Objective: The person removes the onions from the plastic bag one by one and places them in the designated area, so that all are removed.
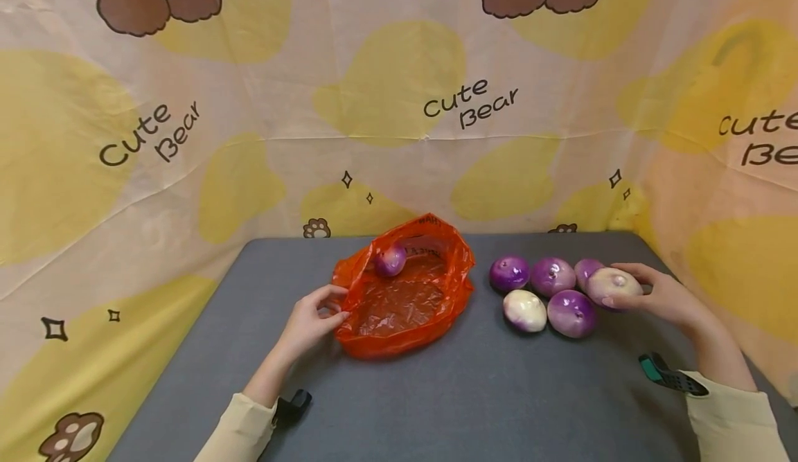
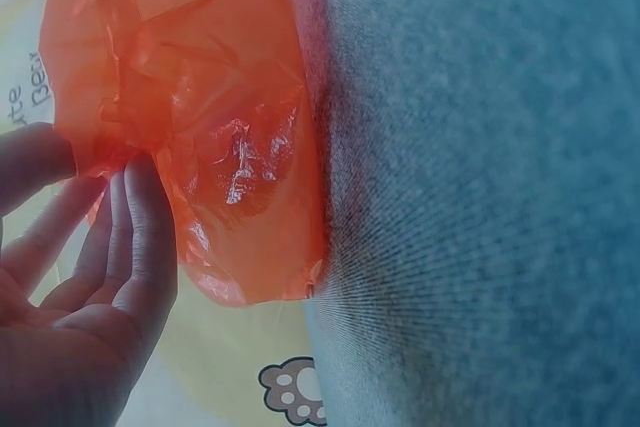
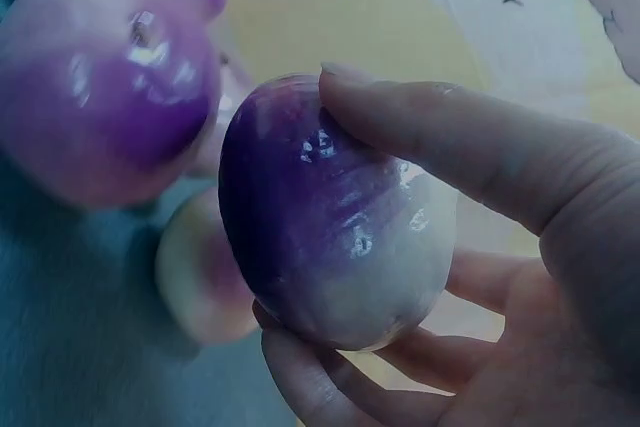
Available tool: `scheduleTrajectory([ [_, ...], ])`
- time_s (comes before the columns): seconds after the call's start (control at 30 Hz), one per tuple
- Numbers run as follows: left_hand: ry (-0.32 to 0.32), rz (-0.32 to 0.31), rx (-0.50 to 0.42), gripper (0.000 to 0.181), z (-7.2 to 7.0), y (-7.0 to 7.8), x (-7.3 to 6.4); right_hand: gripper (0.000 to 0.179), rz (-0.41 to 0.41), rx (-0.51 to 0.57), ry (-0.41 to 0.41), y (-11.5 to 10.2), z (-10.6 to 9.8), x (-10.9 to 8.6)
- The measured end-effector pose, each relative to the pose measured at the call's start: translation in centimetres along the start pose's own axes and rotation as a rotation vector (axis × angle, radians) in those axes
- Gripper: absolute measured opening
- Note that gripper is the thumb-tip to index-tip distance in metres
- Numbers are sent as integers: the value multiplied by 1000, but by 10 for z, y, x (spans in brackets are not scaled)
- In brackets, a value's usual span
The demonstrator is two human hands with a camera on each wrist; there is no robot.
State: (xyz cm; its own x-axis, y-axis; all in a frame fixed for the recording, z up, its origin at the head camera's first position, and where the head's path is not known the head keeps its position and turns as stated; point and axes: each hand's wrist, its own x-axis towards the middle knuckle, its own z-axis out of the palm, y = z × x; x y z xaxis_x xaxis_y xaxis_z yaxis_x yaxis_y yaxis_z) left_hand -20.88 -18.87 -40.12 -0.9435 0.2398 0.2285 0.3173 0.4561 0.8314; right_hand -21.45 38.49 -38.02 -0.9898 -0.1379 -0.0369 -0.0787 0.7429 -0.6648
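An orange-red plastic bag (image 1: pixel 405 341) lies with its mouth wide open, and one purple onion (image 1: pixel 390 260) sits inside near the back left. At the bag's left rim my left hand (image 1: pixel 314 316) pinches the thin plastic between thumb and fingers; the left wrist view shows the gathered edge (image 2: pixel 125 137). My right hand (image 1: pixel 663 299) holds a glossy purple-and-white onion (image 3: pixel 335 217), thumb on one side and fingers curled round the other. In the head view this onion overlaps another onion (image 1: pixel 587 271) at the right end of a cluster.
Several more onions stand close together right of the bag: a dark purple onion (image 1: pixel 509 273), a mostly white onion (image 1: pixel 524 311) and others beside them. The grey tabletop (image 1: pixel 474 393) ends against a printed cloth backdrop (image 1: pixel 399 102) behind and at both sides.
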Motion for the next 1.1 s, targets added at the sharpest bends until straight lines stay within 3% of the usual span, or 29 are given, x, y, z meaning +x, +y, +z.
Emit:
scheduleTrajectory([
  [0.23,4,-7,10,33,0,0,0,74,55,10,-46,20,-2,-7],
  [0.63,14,-7,32,32,1,2,-1,71,54,-13,-119,44,3,-7],
  [1.1,23,-9,40,32,1,4,-2,72,43,-13,-150,49,14,-6],
])
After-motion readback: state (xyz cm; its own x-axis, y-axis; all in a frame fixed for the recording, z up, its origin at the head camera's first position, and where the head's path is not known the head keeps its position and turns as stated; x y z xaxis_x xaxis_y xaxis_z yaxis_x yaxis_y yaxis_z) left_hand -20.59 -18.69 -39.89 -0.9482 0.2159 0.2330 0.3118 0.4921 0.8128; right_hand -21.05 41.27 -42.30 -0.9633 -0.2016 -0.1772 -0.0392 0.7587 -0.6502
